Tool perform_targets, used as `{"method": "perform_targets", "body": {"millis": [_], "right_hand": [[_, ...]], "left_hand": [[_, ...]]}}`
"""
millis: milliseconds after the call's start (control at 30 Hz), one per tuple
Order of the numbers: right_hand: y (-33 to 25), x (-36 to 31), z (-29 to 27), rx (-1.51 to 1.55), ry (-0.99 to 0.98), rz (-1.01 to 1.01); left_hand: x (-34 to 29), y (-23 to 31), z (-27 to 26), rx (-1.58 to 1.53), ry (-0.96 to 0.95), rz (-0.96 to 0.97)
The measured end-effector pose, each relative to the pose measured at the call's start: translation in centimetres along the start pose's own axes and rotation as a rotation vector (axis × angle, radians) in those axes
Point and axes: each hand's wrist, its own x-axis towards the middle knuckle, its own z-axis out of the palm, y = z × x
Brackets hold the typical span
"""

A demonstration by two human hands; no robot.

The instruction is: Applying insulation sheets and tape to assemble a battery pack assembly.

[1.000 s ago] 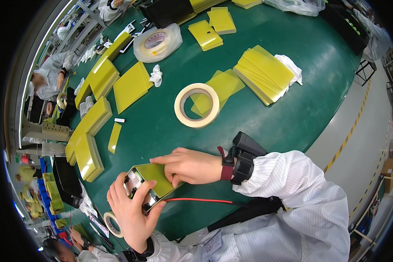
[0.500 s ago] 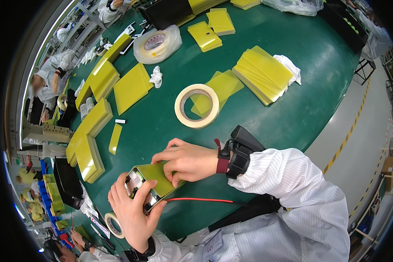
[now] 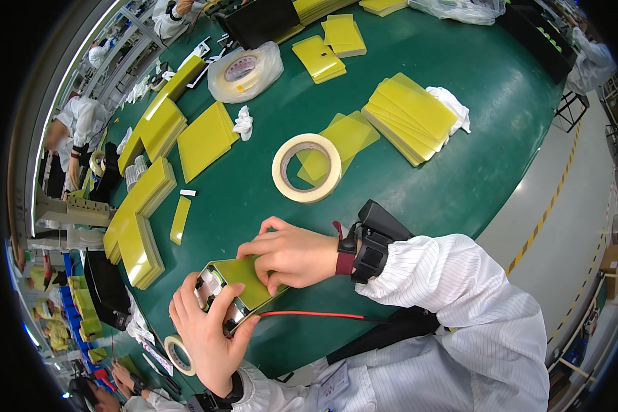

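Note:
A block-shaped battery pack (image 3: 261, 294) with a yellow-green sheet on its upper face is held low over the near side of the table. My left hand (image 3: 209, 323) grips its left end, thumb on top and fingers around the side. White and black parts show at that end. My right hand (image 3: 292, 257) is closed over the far right edge of the pack, fingertips bent against the yellow-green sheet. What lies under those fingertips is partly hidden. A red wire (image 3: 312, 314) runs rightward beside the pack. Dark wrist devices sit on both my wrists.
Beyond my hands a tape roll (image 3: 306, 168) lies on loose yellow sheets. Stacked yellow sheets (image 3: 408, 120) and a bagged tape roll (image 3: 246, 72) are farther off. Yellow angled pieces (image 3: 141, 226) line the left edge, with a small tape roll (image 3: 179, 355) nearby. Co-workers sit at left.
My hands and the battery pack keep nearly the same pose. The whole view has shifted slightly. At far left, a co-worker's arm has moved lower.

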Motion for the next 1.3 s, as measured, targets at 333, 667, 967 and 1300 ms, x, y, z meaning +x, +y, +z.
{"method": "perform_targets", "body": {"millis": [333,667,967,1300], "right_hand": [[-0.2,-0.1,-0.3,0.119,-0.03,0.115],[0.4,-0.1,0.0,-0.042,-0.017,-0.06],[0.5,0.0,0.6,-0.08,0.05,-0.116],[0.7,-0.2,0.7,0.067,0.092,-0.044]], "left_hand": [[0.0,0.0,-0.1,-0.004,0.002,0.001],[0.0,0.0,0.1,-0.009,0.011,0.001],[0.0,0.1,-0.1,-0.016,0.006,-0.006],[0.0,0.0,0.0,-0.015,0.003,-0.003]]}}
